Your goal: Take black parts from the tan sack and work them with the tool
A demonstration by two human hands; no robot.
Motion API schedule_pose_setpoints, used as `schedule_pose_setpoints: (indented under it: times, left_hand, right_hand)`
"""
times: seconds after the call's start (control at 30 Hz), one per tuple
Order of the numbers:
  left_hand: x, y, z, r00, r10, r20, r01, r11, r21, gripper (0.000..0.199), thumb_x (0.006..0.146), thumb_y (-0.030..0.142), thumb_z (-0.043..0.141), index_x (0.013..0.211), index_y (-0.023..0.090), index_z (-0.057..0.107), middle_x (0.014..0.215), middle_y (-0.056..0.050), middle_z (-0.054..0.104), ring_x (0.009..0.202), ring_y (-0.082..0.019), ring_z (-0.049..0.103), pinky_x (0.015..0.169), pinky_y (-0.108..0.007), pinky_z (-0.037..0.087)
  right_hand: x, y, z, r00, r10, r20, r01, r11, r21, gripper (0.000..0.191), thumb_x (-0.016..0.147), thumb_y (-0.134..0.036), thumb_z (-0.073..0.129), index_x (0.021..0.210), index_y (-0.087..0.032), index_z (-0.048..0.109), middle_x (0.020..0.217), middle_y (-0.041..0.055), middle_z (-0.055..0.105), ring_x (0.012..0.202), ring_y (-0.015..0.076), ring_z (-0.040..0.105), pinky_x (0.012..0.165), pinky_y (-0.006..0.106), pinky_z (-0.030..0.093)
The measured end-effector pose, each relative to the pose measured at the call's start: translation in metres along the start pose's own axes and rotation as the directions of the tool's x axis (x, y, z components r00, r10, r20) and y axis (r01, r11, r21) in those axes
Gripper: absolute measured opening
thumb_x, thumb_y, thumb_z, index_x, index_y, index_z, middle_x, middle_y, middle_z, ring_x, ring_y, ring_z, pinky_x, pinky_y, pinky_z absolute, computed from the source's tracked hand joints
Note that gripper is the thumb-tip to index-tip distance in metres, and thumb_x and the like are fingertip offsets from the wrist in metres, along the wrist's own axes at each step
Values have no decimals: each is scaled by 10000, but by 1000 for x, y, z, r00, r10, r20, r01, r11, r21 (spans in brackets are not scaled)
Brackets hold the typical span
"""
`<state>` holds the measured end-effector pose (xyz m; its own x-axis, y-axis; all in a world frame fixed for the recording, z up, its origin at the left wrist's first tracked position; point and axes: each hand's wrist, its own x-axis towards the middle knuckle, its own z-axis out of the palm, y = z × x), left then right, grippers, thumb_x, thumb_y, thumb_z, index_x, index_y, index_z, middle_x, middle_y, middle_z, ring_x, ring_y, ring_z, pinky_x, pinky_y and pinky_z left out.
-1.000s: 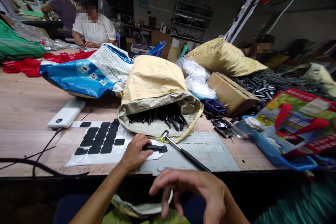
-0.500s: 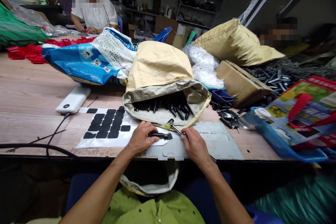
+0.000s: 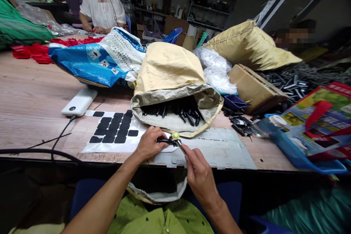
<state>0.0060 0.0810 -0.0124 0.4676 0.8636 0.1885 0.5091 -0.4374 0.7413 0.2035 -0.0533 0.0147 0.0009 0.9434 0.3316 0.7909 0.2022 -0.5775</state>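
Observation:
Closed around the near end of a slim black plastic part (image 3: 163, 140), my left hand (image 3: 149, 142) rests by the table's front edge. My right hand (image 3: 199, 170) grips the handle of a small hammer with a yellow-green head (image 3: 175, 136). The hammer head is over the far end of the black part; whether they touch I cannot tell. Under the part lies a grey board (image 3: 219, 148). To the left is a white sheet with rows of black rounded squares (image 3: 111, 132). Behind the hands, an open beige sack (image 3: 170, 66) holds black parts (image 3: 189, 114).
A white power bank (image 3: 79, 102) with a cable stands left. Behind it lies a blue-and-white bag (image 3: 95, 60). On the right are a wooden box (image 3: 256, 87), black pieces (image 3: 241, 124) and a blue basket (image 3: 296, 153). People sit across the table.
My right hand has moved left and swung the hammer head over the black part's end. My left hand keeps its hold. The whole view has shifted slightly.

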Motion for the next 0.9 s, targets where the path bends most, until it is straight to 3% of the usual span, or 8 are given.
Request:
schedule_pose_setpoints:
  times: [0.3,0.43,0.53,0.67,0.77,0.9]
  left_hand:
    - [0,1,-1,1000,15,8,-15,1000,15,95,752,235,782,803,212,705,840,-14,630,871,-201,520,771,-322,413]
    - [0,2,-2,1000,7,8,-7,1000,5,99,739,213,781,809,217,710,840,-9,635,882,-200,528,778,-319,416]
    - [1,2,-2,1000,0,13,0,1000,9,122,730,211,776,839,224,723,864,-12,647,922,-210,534,803,-326,420]
    - [0,1,-4,999,-3,45,2,1000,25,94,731,237,766,815,221,729,838,-16,645,920,-217,526,789,-325,414]
    - [0,0,-5,998,15,69,-16,1000,9,91,782,295,742,837,223,736,837,-18,651,925,-219,522,798,-330,407]
    - [0,-3,-6,996,42,81,-42,999,0,162,880,361,653,866,228,744,862,-25,662,936,-217,519,819,-338,395]
  right_hand:
    - [3,-18,9,999,-17,30,15,998,57,446,1026,-186,376,1446,-250,513,1001,77,585,895,186,598,836,301,518]
    - [6,-14,9,999,7,39,-10,997,73,411,1027,-209,394,1403,-254,554,1019,73,601,911,181,608,821,283,513]
    - [14,-1,-1,999,25,-45,-24,1000,19,393,1028,-234,408,1386,-246,570,1043,76,613,950,189,612,852,292,502]
    - [30,29,-9,991,9,-131,-39,974,-223,382,1018,-234,412,1345,-234,610,995,72,622,974,211,600,879,317,477]
    - [39,52,-5,992,-32,-124,-19,919,-394,370,982,-191,439,1274,-224,663,929,70,615,904,218,567,810,317,458]
    - [41,65,4,989,-81,-124,14,886,-463,367,963,-162,457,1248,-220,680,909,70,619,855,217,520,814,326,426]
